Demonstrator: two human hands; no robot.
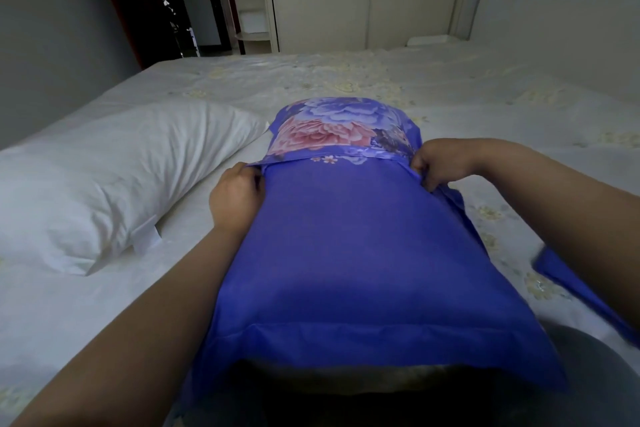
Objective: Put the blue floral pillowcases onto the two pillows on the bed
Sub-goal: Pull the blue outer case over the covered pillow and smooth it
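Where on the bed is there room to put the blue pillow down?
Bare sheet lies beyond the blue floral pillowcase, toward the headboard, and at the near left corner below the white pillow. It is crowded mid-bed: left hand and right hand grip the case beside that pillow.

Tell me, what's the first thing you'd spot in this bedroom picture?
The bright blue floral pillowcase in the middle jumps out first, with the left hand and right hand each gripping its folded edge. Next comes the bare white pillow, lying on the bed to the left.
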